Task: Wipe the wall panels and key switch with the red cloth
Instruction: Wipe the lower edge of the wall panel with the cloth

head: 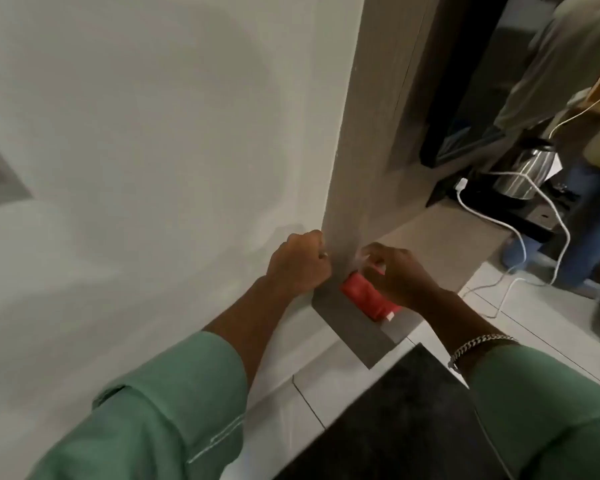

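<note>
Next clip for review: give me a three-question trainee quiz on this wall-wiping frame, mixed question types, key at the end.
1. True or false: the red cloth is under the right hand.
2. Which surface is the cloth on? A) white wall B) grey-brown wall panel C) black mat
3. Fill in: the left hand is closed into a ____ at the panel's edge.

Key: 1 true. 2 B. 3 fist.
</note>
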Action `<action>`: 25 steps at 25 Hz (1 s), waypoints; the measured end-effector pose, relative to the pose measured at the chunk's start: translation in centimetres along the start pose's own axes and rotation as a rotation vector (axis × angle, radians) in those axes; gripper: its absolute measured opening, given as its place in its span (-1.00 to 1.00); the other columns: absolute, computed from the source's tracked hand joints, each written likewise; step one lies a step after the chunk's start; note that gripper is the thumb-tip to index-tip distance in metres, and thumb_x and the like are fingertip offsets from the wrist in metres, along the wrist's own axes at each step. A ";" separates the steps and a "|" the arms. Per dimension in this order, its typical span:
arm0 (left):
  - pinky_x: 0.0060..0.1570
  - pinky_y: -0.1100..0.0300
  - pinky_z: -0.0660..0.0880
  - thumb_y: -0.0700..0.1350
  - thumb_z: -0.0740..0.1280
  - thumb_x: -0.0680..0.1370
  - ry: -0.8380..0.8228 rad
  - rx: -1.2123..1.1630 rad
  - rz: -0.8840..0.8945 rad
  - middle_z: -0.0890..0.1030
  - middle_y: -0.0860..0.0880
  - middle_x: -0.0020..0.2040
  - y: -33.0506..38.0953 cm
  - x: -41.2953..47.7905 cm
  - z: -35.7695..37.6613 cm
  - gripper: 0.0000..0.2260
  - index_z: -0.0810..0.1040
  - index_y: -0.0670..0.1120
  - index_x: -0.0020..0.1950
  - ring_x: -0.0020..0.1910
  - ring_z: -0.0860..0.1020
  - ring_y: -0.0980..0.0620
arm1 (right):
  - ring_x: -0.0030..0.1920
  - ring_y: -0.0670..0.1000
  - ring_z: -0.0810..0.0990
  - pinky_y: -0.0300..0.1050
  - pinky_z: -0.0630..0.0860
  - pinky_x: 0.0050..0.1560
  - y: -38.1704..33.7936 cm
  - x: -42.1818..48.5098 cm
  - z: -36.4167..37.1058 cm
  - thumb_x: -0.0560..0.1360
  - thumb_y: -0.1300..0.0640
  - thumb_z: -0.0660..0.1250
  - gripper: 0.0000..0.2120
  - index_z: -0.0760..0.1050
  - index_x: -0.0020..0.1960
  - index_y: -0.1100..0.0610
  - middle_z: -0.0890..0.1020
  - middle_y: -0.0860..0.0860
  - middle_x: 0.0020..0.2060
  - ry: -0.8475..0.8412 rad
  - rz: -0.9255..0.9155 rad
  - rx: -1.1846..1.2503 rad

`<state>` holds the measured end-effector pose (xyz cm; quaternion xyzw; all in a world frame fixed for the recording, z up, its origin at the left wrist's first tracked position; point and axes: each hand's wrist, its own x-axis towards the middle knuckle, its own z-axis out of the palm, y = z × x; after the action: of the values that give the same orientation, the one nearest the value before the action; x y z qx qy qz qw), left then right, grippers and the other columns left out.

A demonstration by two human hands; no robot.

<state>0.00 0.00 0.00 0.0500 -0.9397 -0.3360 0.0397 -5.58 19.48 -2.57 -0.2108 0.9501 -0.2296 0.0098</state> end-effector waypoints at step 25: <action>-0.08 -0.08 0.65 -0.08 0.31 0.54 -0.021 -0.960 -0.415 0.66 -0.17 -0.02 -4.5 -1.1 5.2 -0.84 0.53 -0.09 0.09 -0.05 0.63 -0.15 | 0.55 0.24 0.23 0.40 0.24 0.47 -3.8 -2.3 9.3 0.59 0.01 0.08 -0.55 0.30 0.47 0.03 0.33 0.14 0.52 0.247 -0.307 -0.085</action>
<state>0.87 -0.07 -6.94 0.2079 -0.6506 -0.7302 -0.0189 -0.91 13.31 -9.40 -0.3234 0.9097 -0.2122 -0.1508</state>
